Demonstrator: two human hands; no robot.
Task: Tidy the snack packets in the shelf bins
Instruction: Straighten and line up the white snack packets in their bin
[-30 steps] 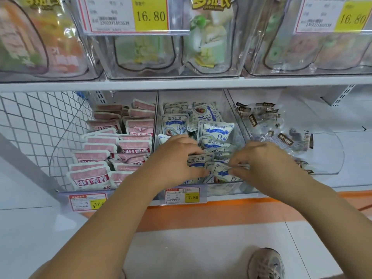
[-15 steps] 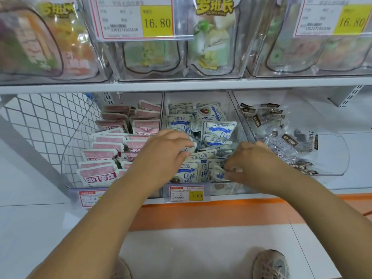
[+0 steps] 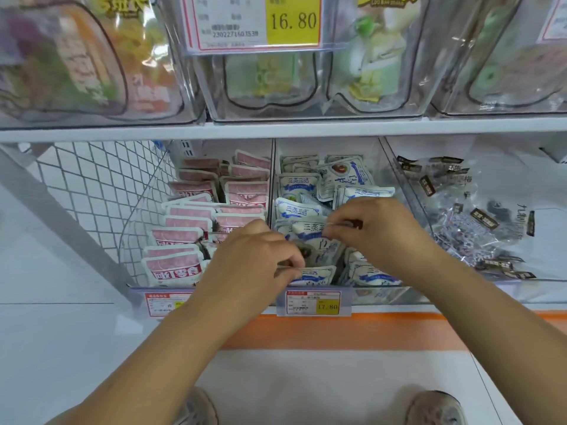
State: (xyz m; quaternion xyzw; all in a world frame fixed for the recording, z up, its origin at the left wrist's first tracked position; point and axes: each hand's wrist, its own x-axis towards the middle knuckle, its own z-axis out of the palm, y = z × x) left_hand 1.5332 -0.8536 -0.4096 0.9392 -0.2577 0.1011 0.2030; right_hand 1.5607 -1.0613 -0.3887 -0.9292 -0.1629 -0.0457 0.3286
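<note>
Several white-and-blue snack packets (image 3: 297, 187) fill the middle clear bin (image 3: 377, 294) on the lower shelf. My left hand (image 3: 251, 259) pinches the top edge of a front blue packet (image 3: 316, 276) at the bin's near left. My right hand (image 3: 377, 231) pinches the top edge of another blue packet (image 3: 310, 231) just behind, near the bin's middle. Both hands cover some of the front packets. Pink-and-white packets (image 3: 175, 268) stand in rows in the left bin.
The right bin (image 3: 521, 289) holds clear-wrapped sweets (image 3: 472, 222) with dark labels. Price tags (image 3: 313, 303) hang on the bin fronts. An upper shelf (image 3: 276, 128) with large clear bins overhangs. A white wire mesh panel (image 3: 92, 185) closes the left side. My shoes show on the floor.
My right hand has moved up and back from the bin's front right to a packet near the middle. My left hand has dropped toward the front packet. The camera has come closer.
</note>
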